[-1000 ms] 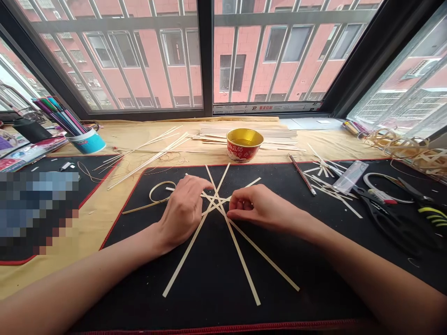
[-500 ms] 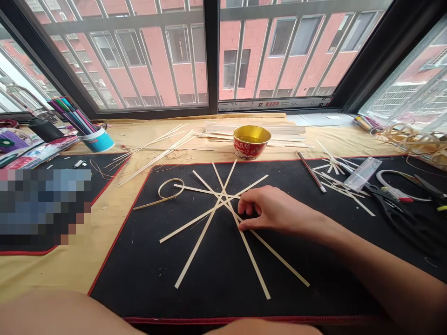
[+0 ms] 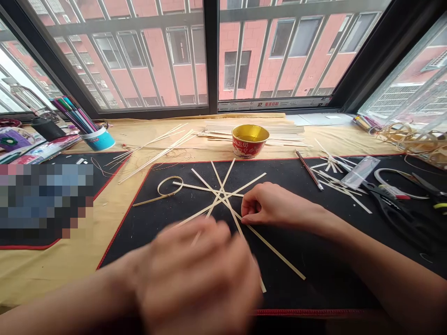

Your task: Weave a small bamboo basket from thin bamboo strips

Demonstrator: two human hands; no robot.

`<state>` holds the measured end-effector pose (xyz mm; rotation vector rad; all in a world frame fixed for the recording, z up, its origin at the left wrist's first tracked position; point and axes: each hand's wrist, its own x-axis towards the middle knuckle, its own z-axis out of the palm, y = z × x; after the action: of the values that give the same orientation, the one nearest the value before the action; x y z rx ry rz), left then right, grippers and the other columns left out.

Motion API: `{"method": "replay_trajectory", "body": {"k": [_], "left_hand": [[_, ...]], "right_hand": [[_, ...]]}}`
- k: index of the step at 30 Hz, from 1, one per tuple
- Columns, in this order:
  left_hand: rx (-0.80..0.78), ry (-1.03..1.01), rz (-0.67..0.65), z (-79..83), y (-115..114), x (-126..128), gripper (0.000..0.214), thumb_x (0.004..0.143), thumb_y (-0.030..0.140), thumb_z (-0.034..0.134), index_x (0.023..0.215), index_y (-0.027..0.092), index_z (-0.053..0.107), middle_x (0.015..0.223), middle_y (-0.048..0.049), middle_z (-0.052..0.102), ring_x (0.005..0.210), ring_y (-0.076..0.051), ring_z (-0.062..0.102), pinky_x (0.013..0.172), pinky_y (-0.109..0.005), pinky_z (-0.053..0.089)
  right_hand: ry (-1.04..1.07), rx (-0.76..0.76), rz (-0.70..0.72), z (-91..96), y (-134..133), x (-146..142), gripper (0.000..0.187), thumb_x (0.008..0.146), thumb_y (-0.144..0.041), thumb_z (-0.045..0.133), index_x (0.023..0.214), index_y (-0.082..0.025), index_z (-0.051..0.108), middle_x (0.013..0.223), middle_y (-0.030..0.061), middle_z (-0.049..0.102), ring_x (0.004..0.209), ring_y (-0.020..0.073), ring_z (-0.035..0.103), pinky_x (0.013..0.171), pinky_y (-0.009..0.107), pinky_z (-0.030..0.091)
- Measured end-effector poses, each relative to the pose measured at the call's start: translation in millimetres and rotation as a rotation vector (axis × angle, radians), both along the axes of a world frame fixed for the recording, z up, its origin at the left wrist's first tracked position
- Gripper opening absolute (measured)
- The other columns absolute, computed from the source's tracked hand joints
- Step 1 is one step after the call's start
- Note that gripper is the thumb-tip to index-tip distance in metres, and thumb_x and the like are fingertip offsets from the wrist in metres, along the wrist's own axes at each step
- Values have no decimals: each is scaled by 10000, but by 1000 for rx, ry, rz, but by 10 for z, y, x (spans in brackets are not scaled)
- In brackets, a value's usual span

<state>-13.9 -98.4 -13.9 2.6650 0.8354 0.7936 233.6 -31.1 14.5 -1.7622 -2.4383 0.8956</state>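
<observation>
Just to the right of the crossed strips (image 3: 223, 199), the right hand (image 3: 250, 209) hangs low over the mat with its fingers curled and the thumb close to them; its fingertips cover part of the pattern's right side, and whether they pinch a strip cannot be told. On the near side of the crossed strips, the left hand (image 3: 206, 274) is a blur, knuckles uppermost, hiding some of the lower ends; its grip cannot be made out. The strips themselves, five pale, narrow lengths, lie fanned out like a star on a black mat (image 3: 314, 279) with red edging. Left of them sits a thin loop with a straight tail (image 3: 152, 200). Beyond them, slightly to the right, stands a red bowl (image 3: 248, 145) with a golden inside, and behind that lies a flat stack of strips (image 3: 216, 128). Far to their right are a pencil (image 3: 309, 171), scattered short strips (image 3: 340, 188), a clear plastic case (image 3: 361, 172) and a black-handled tool (image 3: 387, 209). Beyond them to the left, loose long strips (image 3: 157, 157) rest on the yellowish surface (image 3: 80, 265), and farther off that way a blue-and-white cup (image 3: 98, 139) holds pens (image 3: 75, 116). Farthest beyond them rises a dark-framed window (image 3: 211, 56).
</observation>
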Motion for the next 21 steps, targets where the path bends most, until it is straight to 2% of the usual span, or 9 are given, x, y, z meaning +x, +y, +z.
{"method": "replay_trajectory", "body": {"k": [2,3,5,6,8,13,21], "left_hand": [[120,16,31,59,453,172,307,901,178,406,1114,279,603,1056,-41,674,994,-210,632,847,-368,536],[137,-9,100,74,650,241,290,894,124,398,1070,222,607,981,-48,686,929,-187,649,829,-339,533],[115,-31,187,73,920,324,242,888,102,417,1040,166,593,888,-42,690,827,-156,661,775,-289,529],[109,-27,211,58,986,339,229,881,98,431,1039,155,587,869,-39,688,806,-150,661,758,-277,526],[89,-11,223,13,1006,333,232,872,101,453,1064,154,574,860,-30,690,774,-142,664,735,-264,523],[12,-58,202,-80,860,285,261,889,124,440,1122,169,548,895,-21,706,789,-138,682,770,-274,537],[5,24,20,-109,850,261,357,903,91,436,1248,176,467,1081,-70,659,1021,-168,613,910,-330,512]], "right_hand": [[-14,-5,-3,16,-20,-14,90,701,-232,625,691,-186,702,672,13,661,597,127,557,533,218,350],[-20,-9,-5,25,-30,-21,97,699,-227,615,681,-186,700,668,15,662,590,127,555,528,220,348],[-38,-7,-16,42,-47,-31,110,701,-227,603,661,-188,697,658,18,664,578,128,552,527,226,345],[-50,0,-22,49,-53,-35,115,704,-232,603,650,-190,695,652,19,664,573,129,550,530,230,345],[-62,10,-31,59,-60,-41,120,710,-268,624,647,-197,698,652,20,666,575,134,553,538,238,347],[-60,-9,-45,59,-64,-54,124,699,-331,687,664,-214,711,679,18,677,614,150,575,554,243,361],[-38,-105,-81,87,-64,-69,112,701,-272,640,642,-192,690,642,3,654,579,124,540,524,224,349]]}}
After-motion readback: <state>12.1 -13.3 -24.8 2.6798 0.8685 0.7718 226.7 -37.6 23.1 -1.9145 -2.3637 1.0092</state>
